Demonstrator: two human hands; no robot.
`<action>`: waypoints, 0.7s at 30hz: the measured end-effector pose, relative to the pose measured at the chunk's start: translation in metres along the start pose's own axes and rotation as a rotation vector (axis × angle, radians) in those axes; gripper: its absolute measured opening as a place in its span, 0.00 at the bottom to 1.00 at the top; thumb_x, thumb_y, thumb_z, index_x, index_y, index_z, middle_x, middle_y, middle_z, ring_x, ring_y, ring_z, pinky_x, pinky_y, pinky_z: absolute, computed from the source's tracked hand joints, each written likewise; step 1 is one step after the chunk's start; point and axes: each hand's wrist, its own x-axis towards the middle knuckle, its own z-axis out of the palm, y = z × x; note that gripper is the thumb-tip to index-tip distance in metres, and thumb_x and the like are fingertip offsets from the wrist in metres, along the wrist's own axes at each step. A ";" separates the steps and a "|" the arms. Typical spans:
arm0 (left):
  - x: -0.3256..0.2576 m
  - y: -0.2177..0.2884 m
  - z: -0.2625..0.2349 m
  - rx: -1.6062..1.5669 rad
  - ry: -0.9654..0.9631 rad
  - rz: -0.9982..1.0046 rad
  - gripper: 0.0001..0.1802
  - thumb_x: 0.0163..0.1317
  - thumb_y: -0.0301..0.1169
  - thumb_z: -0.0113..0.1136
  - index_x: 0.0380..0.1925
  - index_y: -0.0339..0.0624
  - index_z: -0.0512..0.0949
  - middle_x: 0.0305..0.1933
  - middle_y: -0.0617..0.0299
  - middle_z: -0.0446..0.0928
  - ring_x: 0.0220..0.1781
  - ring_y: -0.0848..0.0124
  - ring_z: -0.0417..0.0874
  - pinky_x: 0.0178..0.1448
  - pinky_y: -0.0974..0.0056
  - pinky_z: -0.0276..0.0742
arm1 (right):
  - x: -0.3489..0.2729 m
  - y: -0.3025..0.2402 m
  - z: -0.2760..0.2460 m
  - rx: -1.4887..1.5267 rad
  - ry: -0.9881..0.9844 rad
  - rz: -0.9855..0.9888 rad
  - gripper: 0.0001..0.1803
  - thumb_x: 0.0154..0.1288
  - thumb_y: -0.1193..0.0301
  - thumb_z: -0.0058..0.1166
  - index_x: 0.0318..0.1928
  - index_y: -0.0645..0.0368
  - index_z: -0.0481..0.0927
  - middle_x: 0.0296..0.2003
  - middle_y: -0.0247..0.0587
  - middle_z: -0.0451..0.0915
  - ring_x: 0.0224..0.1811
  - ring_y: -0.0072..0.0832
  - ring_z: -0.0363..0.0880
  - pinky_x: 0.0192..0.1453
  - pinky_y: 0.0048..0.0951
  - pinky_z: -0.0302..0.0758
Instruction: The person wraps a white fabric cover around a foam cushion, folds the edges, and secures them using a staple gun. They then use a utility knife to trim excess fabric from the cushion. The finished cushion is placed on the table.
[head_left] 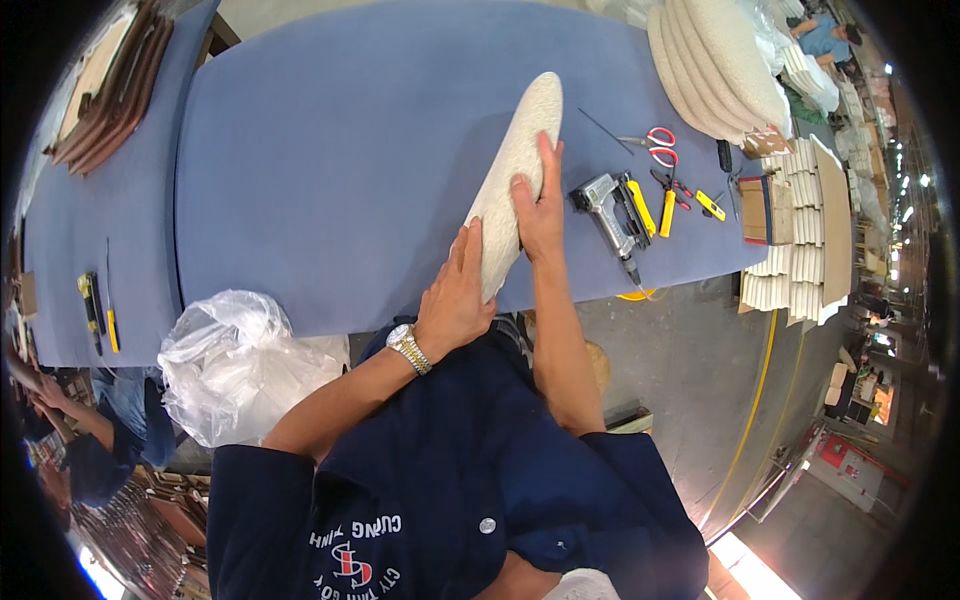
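A cream, rough-textured upholstered pad is tilted up on its edge above the blue-covered table, its narrow side facing me. My left hand, with a watch at the wrist, grips its lower left side, fingers pressed along the fabric. Higher up on the right, my right hand clasps the pad with the thumb on the near edge. The fingers behind it are partly hidden. A grey staple gun with an air hose lies right of that hand.
Beside the staple gun lie red-handled scissors, pliers and a yellow utility knife. Similar cream pads are stacked at the far right. A clear plastic bag hangs at the table's near left edge. Another person works at left.
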 end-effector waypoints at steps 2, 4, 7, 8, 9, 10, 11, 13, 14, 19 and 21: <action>-0.006 -0.006 0.008 0.039 0.041 0.069 0.58 0.56 0.25 0.67 0.80 0.33 0.40 0.80 0.35 0.55 0.72 0.36 0.70 0.68 0.44 0.77 | -0.023 0.000 -0.001 0.060 0.054 0.027 0.44 0.68 0.74 0.53 0.82 0.52 0.52 0.81 0.68 0.43 0.86 0.54 0.39 0.84 0.44 0.47; -0.007 -0.007 0.010 0.004 0.040 0.046 0.58 0.55 0.25 0.67 0.80 0.33 0.41 0.79 0.34 0.56 0.71 0.35 0.71 0.66 0.44 0.78 | -0.046 -0.012 0.002 0.023 -0.039 0.023 0.49 0.68 0.74 0.54 0.83 0.61 0.41 0.81 0.68 0.41 0.86 0.55 0.36 0.85 0.45 0.42; -0.004 -0.004 0.013 0.009 0.078 0.063 0.57 0.55 0.25 0.68 0.80 0.33 0.42 0.78 0.33 0.58 0.69 0.34 0.74 0.62 0.43 0.81 | -0.039 -0.010 -0.006 -0.190 -0.102 -0.074 0.52 0.68 0.68 0.58 0.81 0.70 0.39 0.81 0.71 0.40 0.85 0.56 0.34 0.86 0.45 0.41; -0.005 -0.005 0.013 0.030 0.089 0.069 0.57 0.55 0.25 0.68 0.80 0.34 0.42 0.78 0.33 0.58 0.68 0.34 0.75 0.61 0.43 0.81 | -0.011 -0.014 -0.006 -0.134 -0.014 0.038 0.53 0.68 0.66 0.60 0.81 0.67 0.40 0.80 0.69 0.44 0.85 0.53 0.38 0.85 0.44 0.44; -0.005 -0.002 0.015 0.046 0.097 0.063 0.57 0.55 0.25 0.68 0.80 0.34 0.42 0.77 0.33 0.59 0.66 0.34 0.76 0.60 0.42 0.82 | 0.013 -0.025 -0.006 -0.090 0.077 0.154 0.54 0.68 0.63 0.63 0.82 0.65 0.40 0.80 0.66 0.47 0.85 0.50 0.41 0.85 0.43 0.48; -0.004 -0.001 0.015 0.066 0.107 0.059 0.57 0.55 0.25 0.68 0.80 0.34 0.42 0.77 0.34 0.60 0.65 0.34 0.77 0.59 0.42 0.82 | 0.027 -0.028 0.000 -0.231 0.059 0.169 0.54 0.68 0.63 0.62 0.82 0.64 0.41 0.80 0.68 0.48 0.84 0.53 0.44 0.84 0.45 0.50; -0.006 -0.002 0.015 0.092 0.108 0.051 0.57 0.55 0.25 0.68 0.80 0.34 0.42 0.77 0.34 0.60 0.63 0.34 0.78 0.58 0.41 0.82 | 0.033 -0.027 0.008 -0.368 0.042 0.195 0.54 0.68 0.62 0.61 0.82 0.64 0.41 0.79 0.70 0.48 0.84 0.56 0.46 0.84 0.46 0.52; -0.008 -0.002 0.004 0.059 0.082 -0.020 0.57 0.56 0.25 0.68 0.80 0.35 0.42 0.76 0.34 0.61 0.61 0.34 0.80 0.57 0.40 0.83 | 0.022 -0.023 0.024 -0.543 0.034 0.209 0.53 0.68 0.63 0.59 0.82 0.60 0.40 0.79 0.73 0.46 0.81 0.61 0.51 0.81 0.48 0.58; -0.009 -0.003 0.001 0.041 0.074 -0.056 0.57 0.56 0.25 0.68 0.80 0.35 0.42 0.76 0.34 0.62 0.60 0.34 0.81 0.57 0.40 0.83 | 0.013 -0.022 0.032 -0.586 0.048 0.190 0.52 0.69 0.64 0.57 0.83 0.56 0.38 0.79 0.75 0.45 0.79 0.64 0.55 0.80 0.48 0.62; -0.048 -0.037 0.032 0.050 0.394 0.018 0.47 0.60 0.28 0.71 0.76 0.34 0.56 0.72 0.40 0.70 0.65 0.44 0.81 0.56 0.49 0.85 | 0.000 -0.036 0.054 -0.667 0.061 0.212 0.51 0.68 0.68 0.55 0.83 0.52 0.40 0.77 0.75 0.47 0.76 0.64 0.61 0.77 0.50 0.67; -0.053 -0.049 0.047 -0.009 0.496 0.117 0.45 0.61 0.29 0.72 0.74 0.32 0.59 0.70 0.38 0.73 0.63 0.43 0.81 0.59 0.50 0.83 | 0.002 -0.032 0.047 -0.625 0.084 0.170 0.51 0.67 0.67 0.56 0.83 0.54 0.42 0.76 0.73 0.51 0.75 0.62 0.64 0.77 0.49 0.67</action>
